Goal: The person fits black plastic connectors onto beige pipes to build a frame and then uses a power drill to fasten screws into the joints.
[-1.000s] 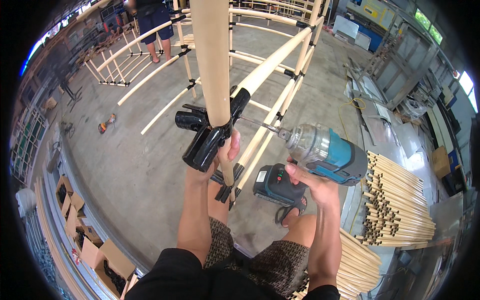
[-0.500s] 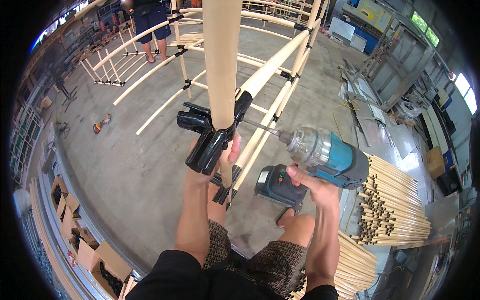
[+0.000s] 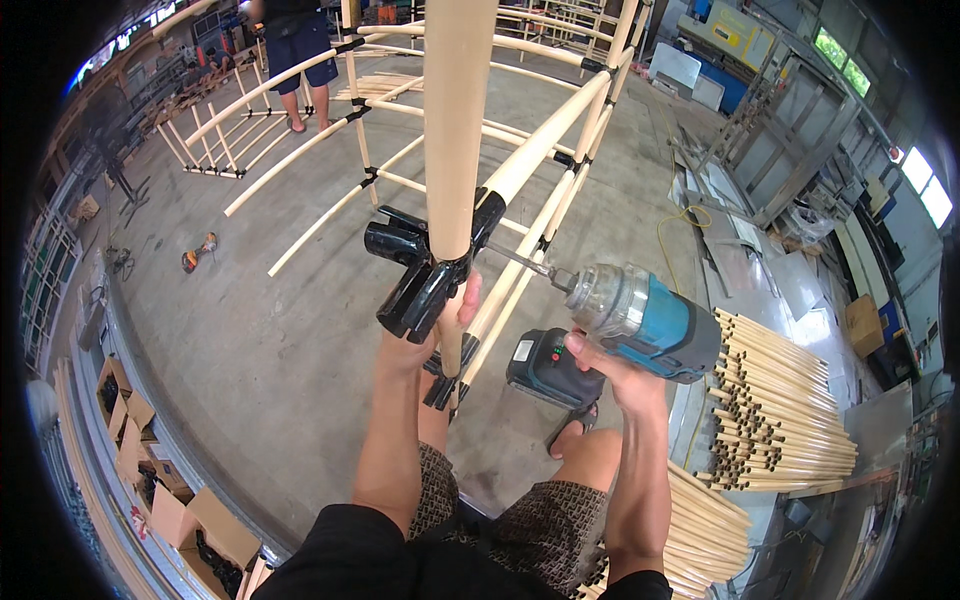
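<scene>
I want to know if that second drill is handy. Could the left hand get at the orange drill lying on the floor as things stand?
Probably not: the left hand grips the black joint on the upright pipe, while the orange drill lies far off on the concrete floor.

Around you on the concrete workshop floor: a stack of cream tubes (image 3: 785, 410) at your right; a second drill (image 3: 198, 252) lying far left; open cardboard boxes (image 3: 150, 470) lower left; another person's legs (image 3: 300, 90) beside a tube rack (image 3: 215, 150).

Upright pipe (image 3: 455, 120) top cut off
</scene>
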Demonstrator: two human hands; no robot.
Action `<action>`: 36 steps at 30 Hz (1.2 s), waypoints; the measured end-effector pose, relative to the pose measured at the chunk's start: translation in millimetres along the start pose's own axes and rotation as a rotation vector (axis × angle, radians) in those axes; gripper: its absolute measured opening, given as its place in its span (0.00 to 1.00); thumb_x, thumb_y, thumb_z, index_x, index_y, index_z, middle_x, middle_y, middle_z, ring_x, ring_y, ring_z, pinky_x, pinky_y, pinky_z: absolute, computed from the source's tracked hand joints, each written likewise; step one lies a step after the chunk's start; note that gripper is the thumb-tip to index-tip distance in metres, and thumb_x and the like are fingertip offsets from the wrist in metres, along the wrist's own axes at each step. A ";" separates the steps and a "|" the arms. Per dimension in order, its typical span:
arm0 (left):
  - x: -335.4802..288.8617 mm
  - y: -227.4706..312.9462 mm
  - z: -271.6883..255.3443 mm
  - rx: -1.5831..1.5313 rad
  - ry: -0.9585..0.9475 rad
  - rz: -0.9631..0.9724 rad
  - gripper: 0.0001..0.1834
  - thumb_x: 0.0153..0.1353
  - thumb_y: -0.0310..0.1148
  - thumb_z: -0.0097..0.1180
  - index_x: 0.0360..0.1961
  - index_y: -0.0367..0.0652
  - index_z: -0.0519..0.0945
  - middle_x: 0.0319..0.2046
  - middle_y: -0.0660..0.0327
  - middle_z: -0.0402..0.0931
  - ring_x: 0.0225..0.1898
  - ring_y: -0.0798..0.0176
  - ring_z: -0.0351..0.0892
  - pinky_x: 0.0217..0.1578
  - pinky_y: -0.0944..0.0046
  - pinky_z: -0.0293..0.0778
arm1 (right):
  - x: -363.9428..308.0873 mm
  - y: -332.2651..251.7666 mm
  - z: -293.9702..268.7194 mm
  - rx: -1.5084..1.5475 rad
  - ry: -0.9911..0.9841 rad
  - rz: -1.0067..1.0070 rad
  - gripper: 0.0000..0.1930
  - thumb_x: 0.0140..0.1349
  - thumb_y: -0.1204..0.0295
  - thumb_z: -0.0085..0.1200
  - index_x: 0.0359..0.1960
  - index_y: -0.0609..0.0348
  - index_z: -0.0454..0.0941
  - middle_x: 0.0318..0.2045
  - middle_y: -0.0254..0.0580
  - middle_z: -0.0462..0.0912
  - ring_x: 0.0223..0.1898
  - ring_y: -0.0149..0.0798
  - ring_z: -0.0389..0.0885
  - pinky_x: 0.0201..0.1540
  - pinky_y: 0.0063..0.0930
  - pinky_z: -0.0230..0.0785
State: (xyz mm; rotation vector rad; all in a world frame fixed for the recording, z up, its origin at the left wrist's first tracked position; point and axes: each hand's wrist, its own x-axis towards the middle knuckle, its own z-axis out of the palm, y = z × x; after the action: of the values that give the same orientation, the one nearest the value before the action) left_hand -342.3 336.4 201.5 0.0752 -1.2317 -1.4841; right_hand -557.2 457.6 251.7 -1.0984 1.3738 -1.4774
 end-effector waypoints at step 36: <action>-5.0 -1.1 4.5 0.015 0.062 -0.005 0.16 0.71 0.35 0.53 0.48 0.30 0.79 0.39 0.56 0.80 0.35 0.68 0.77 0.36 0.68 0.74 | -3.1 7.2 -5.7 -0.112 0.056 -0.106 0.16 0.51 0.75 0.73 0.40 0.60 0.81 0.28 0.36 0.82 0.26 0.32 0.77 0.31 0.27 0.69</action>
State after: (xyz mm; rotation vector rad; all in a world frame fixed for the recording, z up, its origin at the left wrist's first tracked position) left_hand -344.2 342.7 200.0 0.1333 -1.1933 -1.4666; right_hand -561.8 461.7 244.2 -1.2255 1.4713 -1.5323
